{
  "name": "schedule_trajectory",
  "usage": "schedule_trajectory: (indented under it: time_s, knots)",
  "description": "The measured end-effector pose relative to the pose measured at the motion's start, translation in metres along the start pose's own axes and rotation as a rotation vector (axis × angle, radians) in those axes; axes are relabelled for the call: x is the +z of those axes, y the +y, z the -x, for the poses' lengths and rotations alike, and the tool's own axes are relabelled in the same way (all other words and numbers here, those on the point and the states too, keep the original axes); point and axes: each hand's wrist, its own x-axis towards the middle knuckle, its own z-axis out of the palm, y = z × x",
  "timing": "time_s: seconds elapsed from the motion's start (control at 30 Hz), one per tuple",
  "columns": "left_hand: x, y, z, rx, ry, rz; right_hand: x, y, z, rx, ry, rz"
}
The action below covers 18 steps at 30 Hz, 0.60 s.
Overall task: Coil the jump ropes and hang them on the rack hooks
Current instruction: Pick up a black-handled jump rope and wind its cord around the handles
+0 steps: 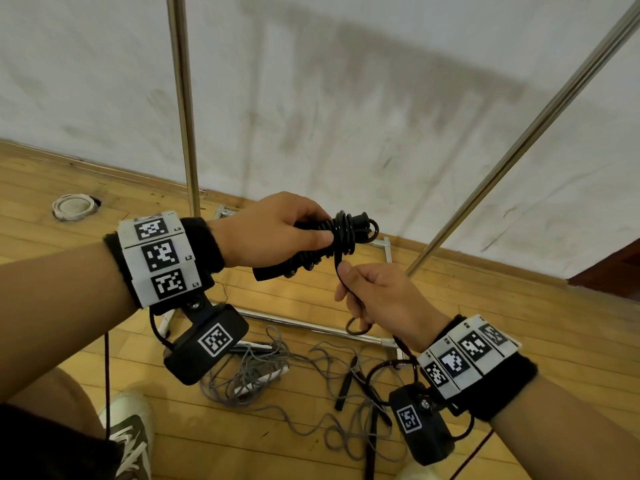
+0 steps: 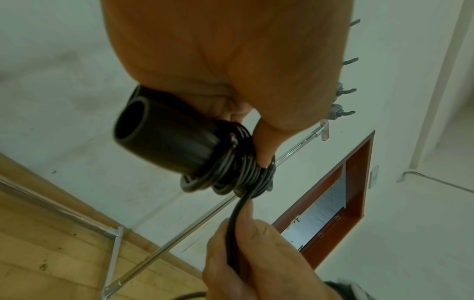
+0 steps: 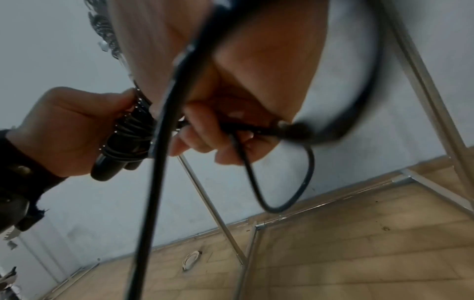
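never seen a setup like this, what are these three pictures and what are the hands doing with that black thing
No machine here: a person wears a camera on the head and one under each wrist, on bands with checkered tags. The head picture looks down at both hands; the other two look along each hand.

The left hand grips the handles of a black jump rope, cord wound round them. The right hand pinches the loose cord end, with a loop hanging below.

On the wooden floor lies a tangled grey rope. Metal rack poles rise behind; hooks show in the left wrist picture.

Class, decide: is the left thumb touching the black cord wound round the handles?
Touching. In the left wrist view the left thumb presses its tip on the wound black cord, with no gap.
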Motion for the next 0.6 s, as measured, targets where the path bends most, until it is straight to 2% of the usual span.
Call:
schedule_trajectory:
  time_s: [0.07,0.2,0.37,0.43,0.5,0.53,0.6]
  knots:
    - [0.0,0.001,0.001,-0.008,-0.013,0.019,0.001,0.004,0.0,0.004,-0.03,0.024]
    - [-0.002,0.002,0.001,0.004,-0.051,0.011,-0.003,0.014,0.0,-0.087,-0.121,0.098]
    - [0.003,-0.001,0.005,0.032,-0.265,-0.088,-0.013,0.02,-0.004,-0.049,-0.137,0.197]
    - [0.005,-0.002,0.005,0.026,-0.317,-0.117,-0.017,0.024,-0.005,-0.143,-0.109,0.392]
    - [0.007,-0.004,0.004,0.024,-0.355,-0.163,-0.021,0.024,-0.005,-0.297,-0.1,0.75]
    - [0.007,-0.004,0.004,0.028,-0.377,-0.196,-0.024,0.023,-0.006,-0.32,-0.104,0.918]
    - [0.01,-0.004,0.004,0.035,-0.405,-0.285,-0.029,0.021,-0.011,-0.288,-0.082,1.09]
